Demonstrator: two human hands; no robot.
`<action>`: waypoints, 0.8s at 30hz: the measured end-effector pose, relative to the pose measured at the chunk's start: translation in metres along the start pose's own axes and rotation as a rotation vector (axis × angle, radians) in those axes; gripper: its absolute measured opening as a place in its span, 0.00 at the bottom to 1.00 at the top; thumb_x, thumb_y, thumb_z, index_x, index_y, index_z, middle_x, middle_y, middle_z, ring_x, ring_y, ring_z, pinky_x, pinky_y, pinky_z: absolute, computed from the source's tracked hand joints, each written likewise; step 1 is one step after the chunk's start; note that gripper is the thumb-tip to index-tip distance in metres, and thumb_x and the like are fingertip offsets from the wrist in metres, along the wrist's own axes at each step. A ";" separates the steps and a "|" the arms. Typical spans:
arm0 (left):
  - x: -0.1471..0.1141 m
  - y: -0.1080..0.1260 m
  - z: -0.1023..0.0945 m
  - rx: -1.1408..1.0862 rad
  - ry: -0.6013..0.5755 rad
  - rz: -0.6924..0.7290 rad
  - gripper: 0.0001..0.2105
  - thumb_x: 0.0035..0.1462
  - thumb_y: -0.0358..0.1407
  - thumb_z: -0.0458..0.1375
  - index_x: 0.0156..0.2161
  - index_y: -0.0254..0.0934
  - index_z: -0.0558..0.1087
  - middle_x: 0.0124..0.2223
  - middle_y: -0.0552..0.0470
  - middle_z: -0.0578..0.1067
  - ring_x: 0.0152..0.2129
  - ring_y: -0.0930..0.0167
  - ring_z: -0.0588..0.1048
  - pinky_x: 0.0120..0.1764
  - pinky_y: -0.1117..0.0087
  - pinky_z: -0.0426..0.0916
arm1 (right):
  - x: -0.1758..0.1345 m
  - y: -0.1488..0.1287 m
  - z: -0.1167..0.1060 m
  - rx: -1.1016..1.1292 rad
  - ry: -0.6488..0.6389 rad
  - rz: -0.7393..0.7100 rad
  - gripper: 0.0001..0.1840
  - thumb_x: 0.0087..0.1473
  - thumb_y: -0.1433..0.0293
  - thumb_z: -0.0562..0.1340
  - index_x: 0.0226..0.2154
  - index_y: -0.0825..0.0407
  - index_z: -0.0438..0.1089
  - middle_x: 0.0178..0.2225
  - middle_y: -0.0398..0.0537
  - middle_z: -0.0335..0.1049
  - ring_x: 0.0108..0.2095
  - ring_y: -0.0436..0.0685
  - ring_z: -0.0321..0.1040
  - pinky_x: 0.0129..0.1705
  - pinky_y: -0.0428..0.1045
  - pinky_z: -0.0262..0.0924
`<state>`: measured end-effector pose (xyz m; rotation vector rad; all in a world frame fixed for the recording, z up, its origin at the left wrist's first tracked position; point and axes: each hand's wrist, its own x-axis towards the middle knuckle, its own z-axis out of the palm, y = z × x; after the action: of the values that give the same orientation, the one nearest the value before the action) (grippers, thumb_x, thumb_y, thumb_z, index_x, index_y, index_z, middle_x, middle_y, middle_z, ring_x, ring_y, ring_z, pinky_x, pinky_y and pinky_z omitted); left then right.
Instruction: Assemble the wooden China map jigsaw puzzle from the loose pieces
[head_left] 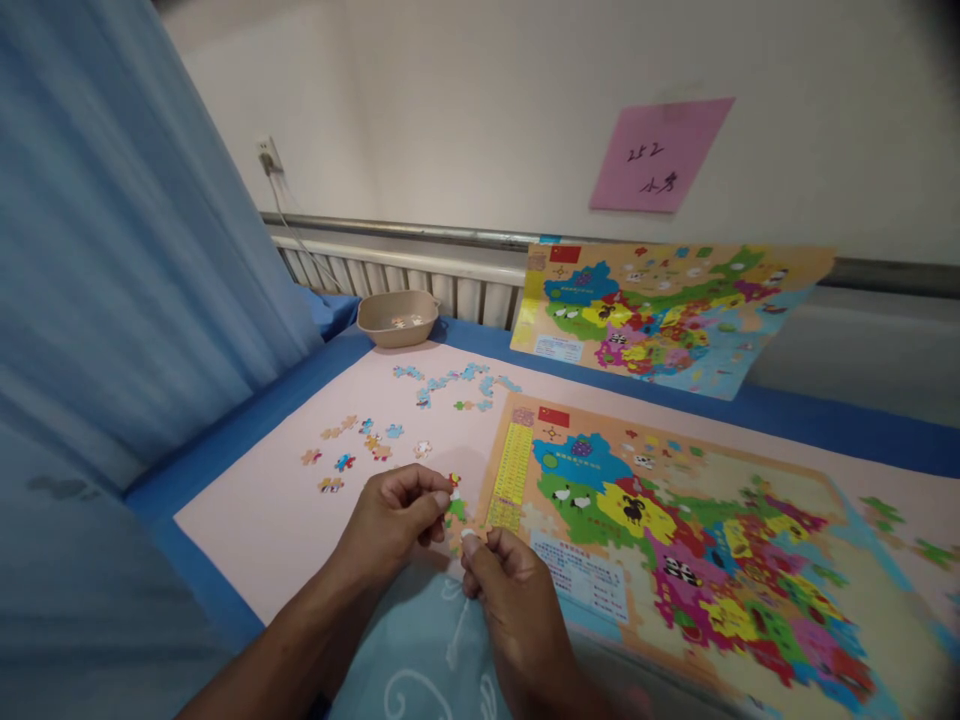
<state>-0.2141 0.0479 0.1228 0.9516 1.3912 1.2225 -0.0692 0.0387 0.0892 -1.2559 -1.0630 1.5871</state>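
My left hand is closed in a pinch at the near edge of the pink mat, with a small colourful puzzle piece showing at its fingertips. Close beside it, my right hand has thumb and fingers pressed together; what they hold, if anything, is hidden. Green and orange puzzle pieces show between the two hands. To the right lies a partly assembled map puzzle, with bare pale patches in its board. Loose pieces are scattered on the mat beyond my left hand, and light-blue ones lie farther back.
A beige basket with a few pieces stands at the back left. A printed map picture leans against the wall behind the puzzle. Green pieces lie at the far right. A blue curtain hangs on the left.
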 end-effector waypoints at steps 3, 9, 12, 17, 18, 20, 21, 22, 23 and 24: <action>0.000 0.000 0.000 0.016 0.017 0.013 0.11 0.47 0.40 0.64 0.34 0.34 0.76 0.19 0.54 0.73 0.16 0.74 0.69 0.22 0.75 0.63 | 0.000 0.001 -0.001 -0.001 -0.001 -0.004 0.21 0.52 0.53 0.63 0.20 0.50 0.62 0.18 0.39 0.60 0.23 0.52 0.54 0.29 0.47 0.49; 0.000 0.000 0.001 0.037 0.055 0.035 0.10 0.47 0.39 0.64 0.33 0.33 0.76 0.19 0.54 0.73 0.16 0.74 0.70 0.22 0.75 0.64 | 0.001 0.003 -0.001 0.009 0.001 0.013 0.21 0.49 0.53 0.63 0.20 0.50 0.62 0.17 0.39 0.59 0.22 0.51 0.53 0.28 0.47 0.49; -0.001 0.002 0.001 0.031 0.092 0.063 0.11 0.48 0.39 0.64 0.32 0.33 0.76 0.18 0.54 0.73 0.16 0.74 0.69 0.22 0.75 0.63 | 0.001 0.003 -0.001 -0.010 0.005 0.005 0.20 0.49 0.52 0.63 0.19 0.50 0.62 0.17 0.39 0.59 0.22 0.52 0.54 0.28 0.47 0.49; -0.002 0.003 0.002 0.044 0.066 0.039 0.11 0.47 0.39 0.64 0.33 0.33 0.76 0.19 0.54 0.73 0.16 0.74 0.70 0.22 0.74 0.64 | 0.002 0.001 0.000 -0.010 0.005 -0.003 0.21 0.48 0.52 0.63 0.19 0.50 0.62 0.17 0.39 0.60 0.22 0.52 0.54 0.28 0.47 0.49; -0.002 0.003 0.002 0.043 0.069 0.033 0.11 0.47 0.39 0.64 0.33 0.32 0.76 0.19 0.54 0.73 0.16 0.73 0.70 0.22 0.74 0.64 | 0.002 0.000 0.000 -0.008 0.002 -0.003 0.21 0.48 0.52 0.63 0.19 0.50 0.62 0.17 0.39 0.59 0.22 0.52 0.54 0.28 0.47 0.49; -0.003 0.004 0.003 0.032 0.080 0.035 0.12 0.47 0.40 0.64 0.33 0.32 0.77 0.19 0.53 0.73 0.16 0.73 0.70 0.22 0.74 0.64 | 0.002 0.000 0.000 -0.008 -0.001 -0.002 0.20 0.48 0.52 0.63 0.20 0.50 0.62 0.17 0.39 0.59 0.22 0.52 0.54 0.28 0.47 0.49; -0.003 0.003 0.002 0.023 0.082 0.038 0.12 0.47 0.40 0.64 0.34 0.32 0.77 0.19 0.53 0.74 0.16 0.73 0.70 0.22 0.74 0.64 | 0.001 0.001 0.000 -0.009 -0.001 -0.001 0.20 0.48 0.52 0.63 0.20 0.50 0.62 0.17 0.39 0.59 0.22 0.52 0.54 0.28 0.47 0.49; -0.003 0.003 0.002 0.012 0.078 0.039 0.12 0.48 0.40 0.64 0.34 0.32 0.78 0.19 0.53 0.74 0.16 0.73 0.70 0.22 0.74 0.64 | 0.001 0.001 0.000 -0.011 -0.003 0.001 0.20 0.48 0.53 0.63 0.20 0.50 0.62 0.17 0.39 0.59 0.22 0.52 0.54 0.28 0.47 0.49; -0.003 0.003 0.002 -0.003 0.065 0.039 0.13 0.48 0.40 0.63 0.35 0.32 0.78 0.19 0.53 0.74 0.16 0.73 0.70 0.22 0.74 0.64 | 0.002 0.002 0.000 -0.014 -0.005 0.002 0.20 0.49 0.53 0.63 0.20 0.50 0.62 0.17 0.39 0.59 0.22 0.52 0.54 0.28 0.47 0.49; -0.003 0.002 0.001 -0.020 0.048 0.036 0.13 0.49 0.41 0.63 0.36 0.32 0.78 0.20 0.52 0.74 0.17 0.73 0.71 0.23 0.74 0.65 | 0.002 0.004 -0.001 -0.016 -0.007 0.001 0.20 0.49 0.53 0.62 0.20 0.50 0.62 0.17 0.39 0.59 0.22 0.52 0.54 0.28 0.47 0.49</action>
<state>-0.2126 0.0455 0.1257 0.9425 1.4021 1.2920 -0.0692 0.0394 0.0852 -1.2623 -1.0813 1.5882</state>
